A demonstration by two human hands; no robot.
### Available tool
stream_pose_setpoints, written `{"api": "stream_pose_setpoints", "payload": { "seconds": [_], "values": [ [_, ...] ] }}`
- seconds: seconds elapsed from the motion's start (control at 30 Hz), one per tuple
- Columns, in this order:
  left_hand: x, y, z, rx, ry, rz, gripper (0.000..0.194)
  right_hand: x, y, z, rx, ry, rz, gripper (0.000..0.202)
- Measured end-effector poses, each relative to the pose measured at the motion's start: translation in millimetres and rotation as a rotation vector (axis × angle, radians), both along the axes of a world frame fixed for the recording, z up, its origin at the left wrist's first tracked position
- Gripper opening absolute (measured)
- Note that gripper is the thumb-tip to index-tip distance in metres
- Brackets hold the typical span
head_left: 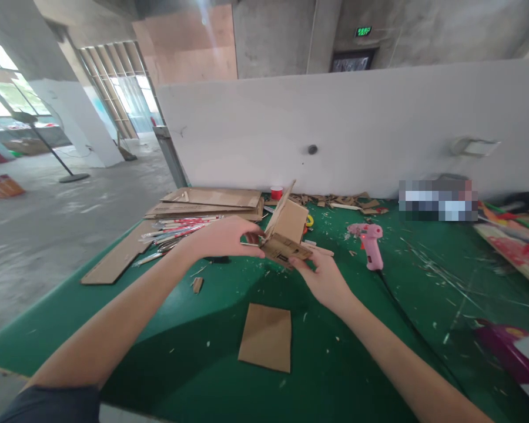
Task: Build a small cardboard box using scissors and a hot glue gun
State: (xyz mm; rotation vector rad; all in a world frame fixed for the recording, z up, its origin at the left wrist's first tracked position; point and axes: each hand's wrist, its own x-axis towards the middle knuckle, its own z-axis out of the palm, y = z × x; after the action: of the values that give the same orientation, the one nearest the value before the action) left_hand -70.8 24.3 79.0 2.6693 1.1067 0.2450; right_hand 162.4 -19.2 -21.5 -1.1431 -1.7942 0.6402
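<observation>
A small, partly built cardboard box (288, 226) is held tilted above the green table, between my two hands. My left hand (233, 238) curls its fingers and thumb at the box's left edge. My right hand (324, 279) grips the lower right side, thumb on the printed front panel. One cardboard flap stands up at the box's back left. Below it, a square cardboard piece (265, 338) lies flat on the table. To the right rests a pink hot glue gun (371, 242) with a small red light and a black cord.
Flat cardboard sheets (216, 200) and plastic-wrapped sticks (170, 232) lie at the back left. Cardboard scraps (328, 201), a red-and-white roll (276, 192) and yellow scissor handles (309, 221) sit along the back. A purple object (511, 358) occupies the right edge. A white partition (357, 129) stands behind.
</observation>
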Motion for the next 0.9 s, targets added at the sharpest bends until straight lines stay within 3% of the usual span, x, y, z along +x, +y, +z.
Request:
{"api": "stream_pose_setpoints", "payload": {
  "seconds": [0.07, 0.13, 0.2, 0.33, 0.43, 0.73, 0.9],
  "values": [
    [2, -5, 1.0, 0.083, -0.124, -0.016, 0.057, 4, 1, 6.7, -0.007, 0.140, -0.025, 0.029],
    [8, -9, -4.1, 0.063, -0.287, -0.057, 0.067, 7, 0, 14.7, 0.006, 0.270, -0.056, 0.030],
    [18, -14, -14.1, -0.078, -0.488, -0.096, 0.076, 8, -3, 23.4, 0.039, 0.347, -0.075, 0.030],
    [43, -27, -34.7, -0.538, -0.899, -0.132, 0.087, 6, -9, 35.4, 0.084, 0.325, -0.091, 0.030],
    [53, -34, -40.8, -0.684, -1.044, -0.112, 0.089, 4, -10, 37.3, 0.077, 0.300, -0.105, 0.029],
    [53, -30, -40.6, -0.560, -1.181, 0.002, 0.077, -9, 0, 46.3, 0.083, 0.305, -0.067, 0.029],
    [52, -28, -38.3, -0.515, -1.210, 0.037, 0.077, -15, 3, 52.5, 0.126, 0.173, -0.066, 0.027]
  ]
}}
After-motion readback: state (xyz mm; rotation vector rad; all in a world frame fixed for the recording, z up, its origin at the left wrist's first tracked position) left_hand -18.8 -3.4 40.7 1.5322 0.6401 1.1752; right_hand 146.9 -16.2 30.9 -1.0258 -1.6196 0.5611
